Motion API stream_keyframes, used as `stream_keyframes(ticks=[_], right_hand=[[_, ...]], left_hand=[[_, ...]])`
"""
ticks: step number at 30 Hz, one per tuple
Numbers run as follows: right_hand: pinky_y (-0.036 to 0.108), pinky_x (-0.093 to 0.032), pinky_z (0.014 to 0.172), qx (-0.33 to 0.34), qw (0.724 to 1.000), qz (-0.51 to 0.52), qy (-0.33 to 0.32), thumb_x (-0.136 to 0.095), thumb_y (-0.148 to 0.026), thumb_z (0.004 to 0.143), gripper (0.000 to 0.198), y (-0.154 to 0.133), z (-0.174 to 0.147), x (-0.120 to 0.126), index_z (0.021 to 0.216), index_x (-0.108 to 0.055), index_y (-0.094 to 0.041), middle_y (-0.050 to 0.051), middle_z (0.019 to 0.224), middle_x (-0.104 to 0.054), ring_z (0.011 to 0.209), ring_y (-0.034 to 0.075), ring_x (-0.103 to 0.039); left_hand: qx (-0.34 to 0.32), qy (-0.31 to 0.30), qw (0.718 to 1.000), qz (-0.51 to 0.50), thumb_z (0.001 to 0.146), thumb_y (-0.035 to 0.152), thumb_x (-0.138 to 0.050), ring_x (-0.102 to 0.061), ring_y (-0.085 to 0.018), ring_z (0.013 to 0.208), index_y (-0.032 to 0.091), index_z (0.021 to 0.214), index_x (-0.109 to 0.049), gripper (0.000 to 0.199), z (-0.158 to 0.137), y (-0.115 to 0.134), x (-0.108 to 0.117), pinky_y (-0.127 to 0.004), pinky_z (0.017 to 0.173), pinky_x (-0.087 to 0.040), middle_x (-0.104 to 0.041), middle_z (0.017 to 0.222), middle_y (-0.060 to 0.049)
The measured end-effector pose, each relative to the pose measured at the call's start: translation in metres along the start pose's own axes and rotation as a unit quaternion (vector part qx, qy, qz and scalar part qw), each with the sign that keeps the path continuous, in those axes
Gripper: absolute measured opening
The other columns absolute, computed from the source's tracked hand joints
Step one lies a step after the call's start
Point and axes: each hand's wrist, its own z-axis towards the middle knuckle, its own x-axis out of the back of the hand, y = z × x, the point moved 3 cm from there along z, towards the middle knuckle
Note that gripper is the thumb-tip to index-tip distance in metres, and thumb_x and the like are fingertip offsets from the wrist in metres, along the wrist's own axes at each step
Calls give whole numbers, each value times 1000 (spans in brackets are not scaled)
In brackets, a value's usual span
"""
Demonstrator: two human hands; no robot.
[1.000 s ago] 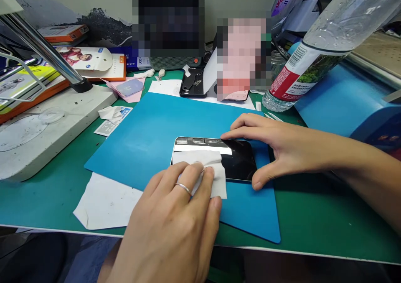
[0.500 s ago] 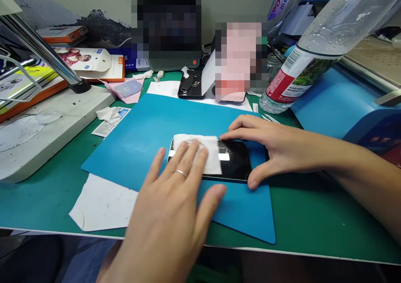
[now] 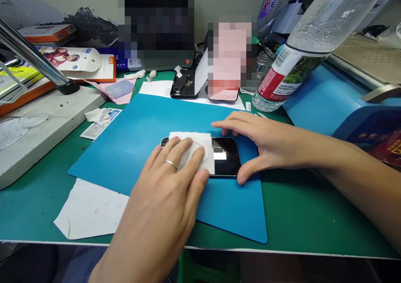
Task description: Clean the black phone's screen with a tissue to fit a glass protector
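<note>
A black smartphone (image 3: 230, 149) lies screen up on a blue mat (image 3: 125, 141), its long side running left to right. A white tissue or wipe (image 3: 205, 143) is spread over the phone's middle. My left hand (image 3: 166, 187), with a ring on one finger, rests its slightly bent fingers on this wipe, covering its lower left part and some of the phone. At the phone's right end is my right hand (image 3: 260, 143). Its thumb is by the near right corner, while its index finger points left beyond the far edge, apart from the phone.
Behind the mat lie another dark phone (image 3: 184, 84) and a blurred pink-screened device (image 3: 228, 61). A plastic bottle (image 3: 291, 72) leans at the right, beside a blue machine (image 3: 319, 95). A lamp base (image 3: 84, 101) stands left. White paper (image 3: 90, 212) sits under the mat's front edge.
My left fingers have come down and bent onto the wipe, the thumb drawing in closer. My right index finger has lifted off the phone's far edge. The view has shifted slightly.
</note>
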Motion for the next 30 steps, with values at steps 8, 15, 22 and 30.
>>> stream_keyframes(ticks=[8, 15, 22, 30], right_hand=[[44, -54, 94, -13, 1000, 3, 1, -78, -82, 71, 108, -1, -2, 0, 156, -53, -20, 15, 130, -64, 118, 35, -62], [46, -56, 96, -21, 1000, 1, -4, -84, -77, 69, 104, -2, -3, 1, 152, -59, -20, 15, 132, -64, 119, 35, -63], [47, -59, 94, -23, 1000, -1, -4, -85, -71, 73, 85, -1, -4, 5, 141, -70, -22, 15, 131, -65, 116, 35, -67], [50, -62, 100, -40, 999, -5, -2, -86, -56, 76, 71, -2, -3, 8, 139, -68, -29, 12, 134, -66, 119, 36, -68]], left_hand=[[-18, 27, 999, -9, 114, 32, -35, -52, -35, 144, 24, 148, -64, 46, 13, 26, -6, -66, 124, -35, -64, 151, -11], [64, 16, 998, 25, 114, 38, -35, -54, -37, 142, 33, 150, -62, 46, -1, -31, 9, -73, 124, -24, -63, 152, -7], [121, 71, 989, -48, 104, 33, -53, -74, -28, 110, 35, 113, -80, 29, -7, -67, 28, -45, 93, -57, -78, 127, 3], [151, 62, 985, -49, 106, 29, -50, -67, -26, 105, 30, 105, -77, 27, -13, -82, 32, -40, 86, -51, -73, 120, -1]])
